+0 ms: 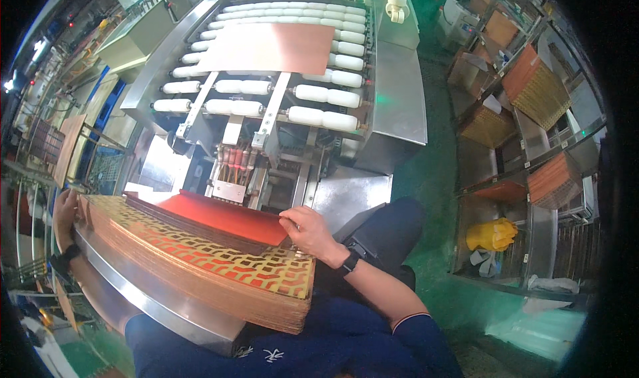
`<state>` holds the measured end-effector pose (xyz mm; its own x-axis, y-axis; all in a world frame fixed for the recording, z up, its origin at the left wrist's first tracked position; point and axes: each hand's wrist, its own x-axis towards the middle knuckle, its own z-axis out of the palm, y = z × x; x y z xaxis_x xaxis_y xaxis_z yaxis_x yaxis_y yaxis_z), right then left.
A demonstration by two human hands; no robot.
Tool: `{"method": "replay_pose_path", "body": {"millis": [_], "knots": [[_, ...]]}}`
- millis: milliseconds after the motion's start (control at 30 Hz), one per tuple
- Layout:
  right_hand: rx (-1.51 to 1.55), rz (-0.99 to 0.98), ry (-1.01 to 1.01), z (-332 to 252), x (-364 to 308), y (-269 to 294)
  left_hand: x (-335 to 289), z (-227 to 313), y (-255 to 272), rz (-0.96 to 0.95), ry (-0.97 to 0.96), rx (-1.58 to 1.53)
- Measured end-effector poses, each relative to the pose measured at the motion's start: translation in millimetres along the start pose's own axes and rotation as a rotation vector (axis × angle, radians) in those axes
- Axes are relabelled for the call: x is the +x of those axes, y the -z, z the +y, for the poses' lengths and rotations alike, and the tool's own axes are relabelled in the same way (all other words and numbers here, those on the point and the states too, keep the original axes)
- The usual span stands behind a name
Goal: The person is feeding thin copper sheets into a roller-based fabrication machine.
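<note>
the right hand point(309, 233) pinches the right end of a red sheet point(223, 215) on a stack of patterned boards point(200, 261), near white rollers point(326, 96). the left hand point(64, 215) touches the stack's left end; whether it grips, i cannot tell.

The head-worn fisheye looks down and forward — close, wide.

Stack of thin panels point(219, 285), copper-edged, top face patterned yellow and dark; lower left of centre. Left hand point(65, 218): at the stack's left end. Right hand point(311, 231): gripping the right end of a red panel point(223, 218) above the stack. Roller conveyor point(233, 107), white-rollered, upper centre, bearing one copper-coloured sheet point(266, 48). Metal rack point(544, 238), right; yellow gloves point(491, 234) in a lower compartment.
</note>
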<state>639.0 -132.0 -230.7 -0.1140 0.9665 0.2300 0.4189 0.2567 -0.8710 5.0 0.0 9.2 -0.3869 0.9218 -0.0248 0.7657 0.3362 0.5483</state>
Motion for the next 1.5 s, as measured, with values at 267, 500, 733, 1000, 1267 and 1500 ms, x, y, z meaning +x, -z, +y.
{"method": "replay_pose_path", "body": {"millis": [267, 500, 733, 1000, 1267, 1500], "knots": [[0.006, 0.067, 0.039, -14.3, 4.5, 7.1, 8.3, -12.6, -1.6, 0.101, -0.047, -0.002], [0.0, 0.043, 0.053, -10.6, 4.3, 3.7, 9.5, -17.4, 0.7, 0.051, -0.035, -0.038], [-0.003, 0.046, 0.071, -6.8, 3.3, 0.9, 7.0, -13.0, 0.2, 0.037, -0.034, -0.044], [-0.018, 0.025, 0.063, -5.0, 3.1, 0.3, -0.5, -5.1, -2.6, 0.076, -0.052, -0.04], [-0.006, 0.015, 0.031, -3.4, 2.9, -1.4, -0.1, -5.6, -2.8, 0.085, -0.099, -0.043], [0.007, 0.022, 0.05, -2.7, 2.7, -0.9, 3.2, -7.0, -2.4, 0.064, -0.046, -0.013]]}}
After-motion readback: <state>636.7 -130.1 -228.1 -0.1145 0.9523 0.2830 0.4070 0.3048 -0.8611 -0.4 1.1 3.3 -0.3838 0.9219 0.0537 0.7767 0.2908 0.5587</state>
